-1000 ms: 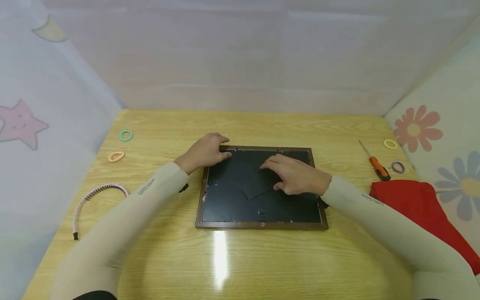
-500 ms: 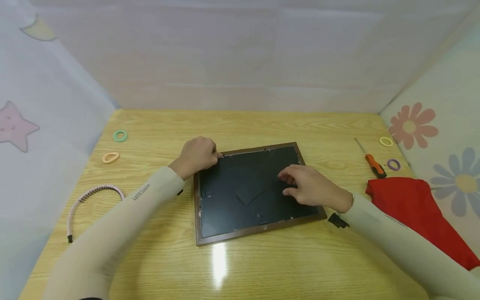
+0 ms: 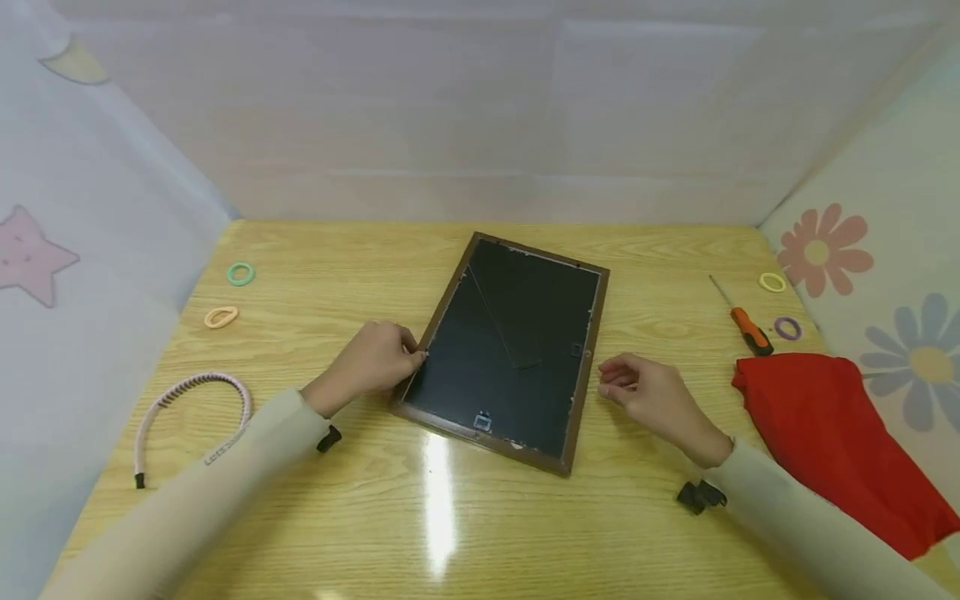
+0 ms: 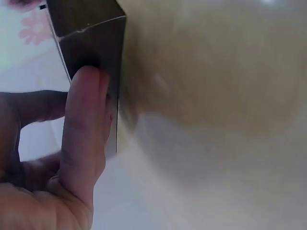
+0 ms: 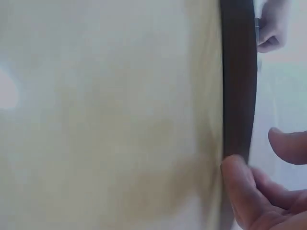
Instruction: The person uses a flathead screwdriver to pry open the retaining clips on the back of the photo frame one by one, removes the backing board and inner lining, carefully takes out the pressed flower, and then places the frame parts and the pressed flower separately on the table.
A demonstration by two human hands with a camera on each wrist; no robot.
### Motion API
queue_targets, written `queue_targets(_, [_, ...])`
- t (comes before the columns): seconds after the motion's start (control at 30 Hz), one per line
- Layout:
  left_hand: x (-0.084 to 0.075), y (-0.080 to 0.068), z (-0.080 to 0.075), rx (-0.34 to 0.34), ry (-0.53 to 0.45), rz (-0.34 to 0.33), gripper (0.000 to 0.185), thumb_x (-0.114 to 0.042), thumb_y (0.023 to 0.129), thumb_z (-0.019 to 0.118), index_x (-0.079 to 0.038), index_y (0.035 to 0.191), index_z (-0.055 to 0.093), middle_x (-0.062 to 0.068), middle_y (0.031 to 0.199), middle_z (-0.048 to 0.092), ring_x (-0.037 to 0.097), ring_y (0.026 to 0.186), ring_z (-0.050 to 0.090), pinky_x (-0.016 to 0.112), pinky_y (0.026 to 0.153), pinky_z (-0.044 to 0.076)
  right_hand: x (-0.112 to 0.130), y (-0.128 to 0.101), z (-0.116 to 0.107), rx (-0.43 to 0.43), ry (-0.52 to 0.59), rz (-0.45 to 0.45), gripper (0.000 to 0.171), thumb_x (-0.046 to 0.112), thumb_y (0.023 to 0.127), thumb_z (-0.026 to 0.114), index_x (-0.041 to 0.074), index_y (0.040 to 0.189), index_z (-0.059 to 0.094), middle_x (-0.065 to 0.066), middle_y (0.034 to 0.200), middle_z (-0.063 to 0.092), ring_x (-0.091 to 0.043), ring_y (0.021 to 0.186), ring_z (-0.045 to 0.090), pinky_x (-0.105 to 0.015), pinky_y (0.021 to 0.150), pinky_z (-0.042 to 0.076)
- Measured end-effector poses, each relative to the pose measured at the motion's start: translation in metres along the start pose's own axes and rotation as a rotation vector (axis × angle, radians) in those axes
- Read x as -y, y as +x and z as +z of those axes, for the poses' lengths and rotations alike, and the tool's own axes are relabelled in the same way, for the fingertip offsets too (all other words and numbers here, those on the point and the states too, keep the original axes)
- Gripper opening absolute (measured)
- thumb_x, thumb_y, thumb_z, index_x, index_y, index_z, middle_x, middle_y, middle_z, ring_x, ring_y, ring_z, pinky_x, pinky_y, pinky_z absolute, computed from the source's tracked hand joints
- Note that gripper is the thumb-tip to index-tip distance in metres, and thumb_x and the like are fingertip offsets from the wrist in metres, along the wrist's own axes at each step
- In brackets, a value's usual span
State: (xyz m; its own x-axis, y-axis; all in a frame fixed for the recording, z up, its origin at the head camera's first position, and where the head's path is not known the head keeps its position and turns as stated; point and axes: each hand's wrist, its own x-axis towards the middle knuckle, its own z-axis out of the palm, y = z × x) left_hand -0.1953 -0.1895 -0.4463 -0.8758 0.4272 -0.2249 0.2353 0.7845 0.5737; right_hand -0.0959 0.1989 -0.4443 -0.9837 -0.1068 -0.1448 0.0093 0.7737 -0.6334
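A brown-edged picture frame (image 3: 450,292) lies on the wooden table with its black back upward, turned at an angle. Its flat black stand (image 3: 504,317) is folded against the back. At the frame's left edge my left hand (image 3: 372,367) pinches the rim, thumb on top. In the left wrist view, the fingers (image 4: 84,120) lie along the frame's outer side. My right hand (image 3: 652,396) is beside the right edge, fingers loosely bent. The right wrist view has its fingertips (image 5: 235,172) at the frame's side, with the thumb held apart.
To the left lie a green ring (image 3: 240,273), a peach ring (image 3: 221,317) and a pink headband-like arc (image 3: 195,382). To the right are an orange-handled screwdriver (image 3: 750,329), a yellow ring (image 3: 772,282), a purple ring (image 3: 787,327) and a red cloth (image 3: 832,442).
The picture frame has turned from lying wide to standing lengthwise on the table. My left hand has moved down and left with its edge; my right hand has moved right, off the back.
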Motion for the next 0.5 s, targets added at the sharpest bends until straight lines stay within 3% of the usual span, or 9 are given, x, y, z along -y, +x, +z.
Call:
queue_targets(0.17, [0.001, -0.013, 0.011, 0.086, -0.241, -0.098, 0.053, -0.025, 0.096, 0.068, 0.001, 0.139, 0.053, 0.008, 0.068, 0.070, 0.020, 0.046, 0.068, 0.034, 0.048, 0.060, 0.000, -0.002, 0.002, 0.049, 0.160, 0.122, 0.045, 0.027, 0.096, 0.071, 0.010, 0.137, 0.061, -0.009, 0.125, 0.071, -0.023, 0.111, 0.071, -0.037, 0.093, 0.061])
queue_targets(0.33, [-0.008, -0.032, 0.028, 0.116, -0.428, -0.129, 0.054, -0.019, 0.094, 0.071, 0.005, 0.138, 0.050, 0.009, 0.074, 0.071, 0.022, 0.052, 0.070, 0.036, 0.052, 0.063, -0.003, -0.005, 0.003, -0.012, 0.065, 0.086, 0.045, 0.022, 0.094, 0.074, 0.007, 0.135, 0.063, -0.010, 0.119, 0.073, -0.022, 0.104, 0.071, -0.031, 0.084, 0.060])
queue_targets(0.5, [-0.013, -0.049, 0.036, 0.139, -0.498, -0.118, 0.050, -0.017, 0.091, 0.075, 0.009, 0.128, 0.053, 0.009, 0.082, 0.074, 0.019, 0.061, 0.072, 0.033, 0.058, 0.065, -0.005, -0.012, 0.004, -0.020, 0.011, 0.070, 0.042, 0.017, 0.092, 0.076, 0.006, 0.130, 0.064, -0.008, 0.110, 0.073, -0.018, 0.097, 0.070, -0.018, 0.071, 0.055])
